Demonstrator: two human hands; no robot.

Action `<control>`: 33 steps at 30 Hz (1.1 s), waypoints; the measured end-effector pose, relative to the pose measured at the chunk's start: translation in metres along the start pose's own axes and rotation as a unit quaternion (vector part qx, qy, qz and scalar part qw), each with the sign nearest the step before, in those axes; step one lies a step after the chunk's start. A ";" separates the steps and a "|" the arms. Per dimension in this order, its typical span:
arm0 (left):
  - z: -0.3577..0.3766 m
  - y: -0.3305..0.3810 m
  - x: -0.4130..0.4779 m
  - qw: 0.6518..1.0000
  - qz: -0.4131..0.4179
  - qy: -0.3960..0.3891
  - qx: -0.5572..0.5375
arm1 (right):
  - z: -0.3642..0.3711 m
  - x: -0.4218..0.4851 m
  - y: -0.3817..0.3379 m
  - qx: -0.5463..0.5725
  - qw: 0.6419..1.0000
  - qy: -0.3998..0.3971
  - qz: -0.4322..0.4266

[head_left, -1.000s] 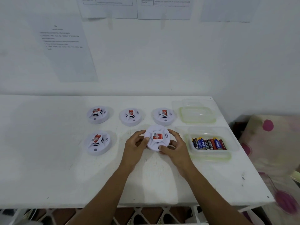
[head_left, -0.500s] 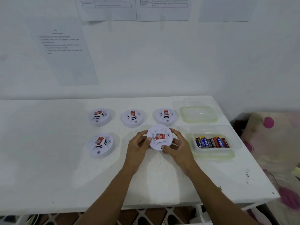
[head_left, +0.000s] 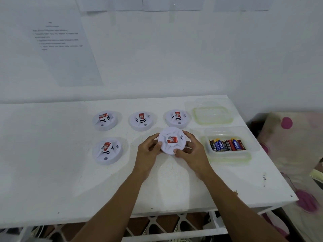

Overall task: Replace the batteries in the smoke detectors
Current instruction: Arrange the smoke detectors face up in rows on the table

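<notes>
Tipped the view down a little.
Slid the wall sheets [head_left: 122, 3] up toward the top edge and raised the front edge of the table [head_left: 52, 172], baring more floor [head_left: 157, 222] beneath. Carried the smoke detector [head_left: 172, 140], left hand [head_left: 148, 154], right hand [head_left: 194, 154] and battery box [head_left: 227, 155] slightly up and rightward in frame.
</notes>
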State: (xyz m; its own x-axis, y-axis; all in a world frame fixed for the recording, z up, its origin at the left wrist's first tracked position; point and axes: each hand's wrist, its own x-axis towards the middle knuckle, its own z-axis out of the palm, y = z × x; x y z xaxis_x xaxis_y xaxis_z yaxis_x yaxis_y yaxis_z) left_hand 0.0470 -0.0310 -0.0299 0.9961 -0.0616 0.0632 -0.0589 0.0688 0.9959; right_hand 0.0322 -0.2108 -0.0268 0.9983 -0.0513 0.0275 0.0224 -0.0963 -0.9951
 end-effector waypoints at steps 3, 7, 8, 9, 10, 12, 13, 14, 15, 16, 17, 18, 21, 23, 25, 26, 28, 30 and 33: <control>0.001 0.000 -0.001 1.000 0.005 0.008 0.005 | -0.002 0.000 0.001 0.012 1.000 -0.006 0.003; 0.003 -0.001 -0.002 1.000 0.009 0.017 0.013 | -0.003 0.000 0.001 0.020 1.000 -0.011 -0.003; 0.004 0.000 -0.003 1.000 0.009 0.019 0.013 | -0.003 0.000 0.001 0.020 1.000 -0.011 -0.005; 0.004 0.000 -0.004 1.000 0.009 0.021 0.014 | -0.003 -0.001 0.001 0.022 1.000 -0.013 -0.006; 0.004 0.000 -0.005 1.000 0.011 0.024 0.013 | -0.003 -0.001 0.001 0.023 1.000 -0.014 -0.007; 0.005 0.001 -0.007 0.999 0.015 0.026 0.011 | -0.004 -0.002 0.002 0.024 1.000 -0.019 -0.007; 0.005 0.002 -0.007 0.999 0.016 0.027 0.011 | -0.003 -0.002 0.002 0.028 0.999 -0.021 -0.005; 0.005 0.002 -0.008 0.999 0.017 0.027 0.012 | -0.003 -0.003 0.001 0.036 0.999 -0.023 -0.002; 0.006 0.002 -0.008 0.999 0.018 0.028 0.012 | -0.003 -0.003 0.000 0.049 0.999 -0.023 0.002; 0.006 0.003 -0.008 0.999 0.017 0.028 0.012 | -0.003 -0.003 -0.001 0.064 0.998 -0.022 0.008; 0.006 0.003 -0.008 0.999 0.016 0.029 0.013 | -0.003 -0.003 -0.002 0.077 0.997 -0.022 0.014; 0.006 0.004 -0.008 0.999 0.016 0.029 0.013 | -0.004 -0.003 -0.002 0.086 0.996 -0.022 0.019; 0.006 0.004 -0.008 0.999 0.015 0.026 0.012 | -0.004 -0.003 -0.003 0.098 0.995 -0.024 0.022; 0.006 0.004 -0.008 0.999 0.019 0.024 0.011 | -0.004 -0.004 -0.002 0.102 0.994 -0.022 0.021; 0.007 0.004 -0.009 0.999 0.026 0.019 0.011 | -0.004 -0.005 -0.002 0.103 0.994 -0.019 0.017; 0.007 0.005 -0.009 0.999 0.029 0.016 0.012 | -0.003 -0.005 -0.002 0.103 0.994 -0.018 0.015; 0.007 0.005 -0.009 0.999 0.033 0.014 0.013 | -0.004 -0.006 -0.002 0.103 0.994 -0.017 0.012; 0.006 0.004 -0.009 0.999 0.034 0.012 0.012 | -0.004 -0.006 -0.003 0.104 0.994 -0.015 0.013; 0.005 0.005 -0.010 0.999 0.032 0.010 0.009 | -0.002 -0.007 -0.003 0.100 0.995 -0.015 0.010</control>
State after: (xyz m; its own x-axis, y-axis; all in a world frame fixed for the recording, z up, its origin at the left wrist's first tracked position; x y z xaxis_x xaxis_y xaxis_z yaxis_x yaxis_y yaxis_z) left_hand 0.0366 -0.0353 -0.0249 0.9913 -0.0371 0.1261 -0.1240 0.0546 0.9908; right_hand 0.0250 -0.2125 -0.0234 0.9997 -0.0222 0.0082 0.0105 0.1046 -0.9945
